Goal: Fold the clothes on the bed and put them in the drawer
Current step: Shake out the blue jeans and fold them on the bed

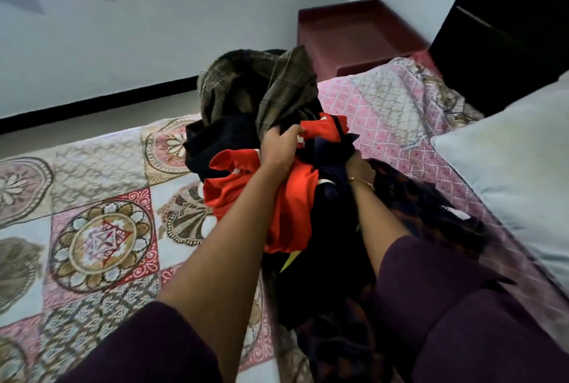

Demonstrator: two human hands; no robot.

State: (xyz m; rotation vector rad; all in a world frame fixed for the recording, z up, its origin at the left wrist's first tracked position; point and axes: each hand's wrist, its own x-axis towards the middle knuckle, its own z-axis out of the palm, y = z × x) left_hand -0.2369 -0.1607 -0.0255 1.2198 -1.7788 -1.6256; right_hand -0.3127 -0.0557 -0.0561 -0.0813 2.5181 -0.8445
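Observation:
A heap of unfolded clothes lies in the middle of the bed (98,204), which has a patterned cover. On top is an olive checked garment (277,84), under it a red garment (277,198) and dark navy and black pieces (326,275). My left hand (281,145) is closed on the fabric where the checked garment meets the red one. My right hand (358,168), with a thin bracelet at the wrist, is pushed into the dark clothes and grips them. Its fingers are mostly hidden in the cloth.
A pale pillow (520,167) lies at the right of the bed. Beyond the bed stand a maroon low cabinet (354,28) and a tall dark piece of furniture (508,28) against the white wall. A pink quilted cover (385,111) spreads behind the heap.

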